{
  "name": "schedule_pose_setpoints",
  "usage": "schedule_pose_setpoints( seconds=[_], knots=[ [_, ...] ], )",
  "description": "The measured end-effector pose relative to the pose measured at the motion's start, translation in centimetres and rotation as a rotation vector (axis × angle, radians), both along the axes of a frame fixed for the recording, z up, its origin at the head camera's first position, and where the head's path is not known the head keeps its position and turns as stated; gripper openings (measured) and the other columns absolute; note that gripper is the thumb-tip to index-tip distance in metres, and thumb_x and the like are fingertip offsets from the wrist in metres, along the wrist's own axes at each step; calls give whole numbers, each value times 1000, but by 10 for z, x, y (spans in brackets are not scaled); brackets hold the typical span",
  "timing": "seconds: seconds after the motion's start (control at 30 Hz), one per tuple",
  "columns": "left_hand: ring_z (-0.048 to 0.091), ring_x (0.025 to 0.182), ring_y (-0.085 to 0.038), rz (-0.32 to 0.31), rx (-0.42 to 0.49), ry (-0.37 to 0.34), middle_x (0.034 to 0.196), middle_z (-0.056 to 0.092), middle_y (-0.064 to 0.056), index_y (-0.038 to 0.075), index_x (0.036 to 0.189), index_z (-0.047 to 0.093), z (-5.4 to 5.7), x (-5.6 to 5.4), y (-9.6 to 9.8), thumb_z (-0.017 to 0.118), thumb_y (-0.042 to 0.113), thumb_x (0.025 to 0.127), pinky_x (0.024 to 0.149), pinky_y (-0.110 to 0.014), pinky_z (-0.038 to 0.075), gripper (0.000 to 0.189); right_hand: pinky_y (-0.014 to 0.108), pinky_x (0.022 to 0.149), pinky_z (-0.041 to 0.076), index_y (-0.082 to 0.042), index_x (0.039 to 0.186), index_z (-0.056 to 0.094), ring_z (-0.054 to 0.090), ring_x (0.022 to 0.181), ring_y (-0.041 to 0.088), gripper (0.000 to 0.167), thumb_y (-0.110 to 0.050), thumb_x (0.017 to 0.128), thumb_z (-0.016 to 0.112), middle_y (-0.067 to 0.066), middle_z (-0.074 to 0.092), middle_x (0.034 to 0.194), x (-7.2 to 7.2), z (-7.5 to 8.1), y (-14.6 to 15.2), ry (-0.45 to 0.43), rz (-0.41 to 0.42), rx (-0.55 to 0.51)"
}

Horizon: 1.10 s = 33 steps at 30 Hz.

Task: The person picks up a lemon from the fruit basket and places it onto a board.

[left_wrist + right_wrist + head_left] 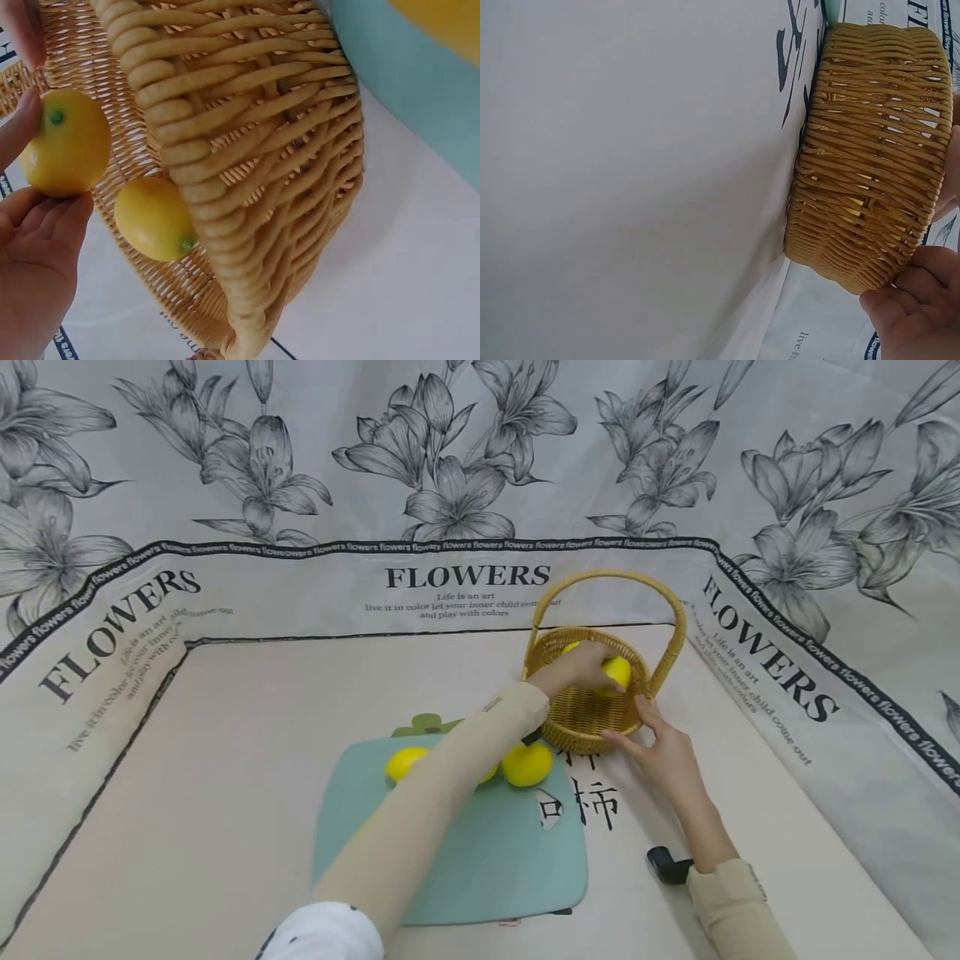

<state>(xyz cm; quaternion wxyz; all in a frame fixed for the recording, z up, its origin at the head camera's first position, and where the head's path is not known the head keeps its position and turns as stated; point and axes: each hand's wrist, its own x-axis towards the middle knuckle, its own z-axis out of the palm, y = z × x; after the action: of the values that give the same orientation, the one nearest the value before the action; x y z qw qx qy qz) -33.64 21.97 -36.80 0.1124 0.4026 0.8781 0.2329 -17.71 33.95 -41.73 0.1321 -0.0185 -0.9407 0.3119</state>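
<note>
Left hand point(579, 667) pinches lemon point(67, 142) by sides; second lemon point(155, 219) just beside grip. Right hand point(667, 756) grips wicker basket point(877, 142) rim. Lemon probably light, firm, smooth; best held round widest part.

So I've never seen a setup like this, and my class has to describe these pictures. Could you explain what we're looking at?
Certainly. There is no robot here, just a person's two bare hands. The widest picture comes from a camera worn on the head, looking forward and down. The other two come from cameras on the wrists, each close to that hand's work.

On the pale table lies a blue-green board, with lemons on it, some partly hidden by the left arm. Beside it is a woven basket with a tall handle.

The left hand holds one lemon at the basket's mouth; another lemon lies inside. The right hand holds the basket at its rim.
</note>
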Motion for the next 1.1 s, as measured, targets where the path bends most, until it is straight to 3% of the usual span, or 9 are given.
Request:
schedule_pose_setpoints(
  seconds=[0.37, 0.57, 0.83, 1.1],
  knots=[
    [55, 94, -7, -90, 105, -44, 132, 58, -4, 6, 144, 45, 11, 11, -21, 71, 38, 87, 76, -12, 44, 70, 58, 107, 28, 7, 146, 28, 24, 138, 43, 88, -45, 88, 68, 24, 25, 151, 3, 3, -1, -15, 1, 15],
    [56, 98, -7, -117, 168, -61, 137, 55, -4, 9, 146, 42, 18, 16, -44, 71, 38, 87, 80, -12, 45, 71, 59, 106, 29, 7, 146, 29, 24, 138, 44, 88, -45, 88, 68, 25, 25, 151, 1, 2, -2, -6, 4, 22],
    [57, 116, -14, -133, 239, -54, 140, 53, -8, 8, 146, 41, 24, 19, -73, 73, 37, 86, 89, -13, 44, 74, 61, 105, 29, 6, 146, 28, 24, 137, 45, 88, -46, 88, 68, 25, 24, 151, 0, 0, -2, -4, -5, 31],
    [56, 118, -12, -201, 304, -123, 141, 51, -8, 10, 147, 41, 28, 35, -96, 75, 33, 85, 90, -11, 43, 74, 62, 105, 28, 7, 146, 28, 24, 137, 46, 88, -45, 88, 67, 25, 24, 151, 1, 2, -5, -9, -4, 30]
  ],
)
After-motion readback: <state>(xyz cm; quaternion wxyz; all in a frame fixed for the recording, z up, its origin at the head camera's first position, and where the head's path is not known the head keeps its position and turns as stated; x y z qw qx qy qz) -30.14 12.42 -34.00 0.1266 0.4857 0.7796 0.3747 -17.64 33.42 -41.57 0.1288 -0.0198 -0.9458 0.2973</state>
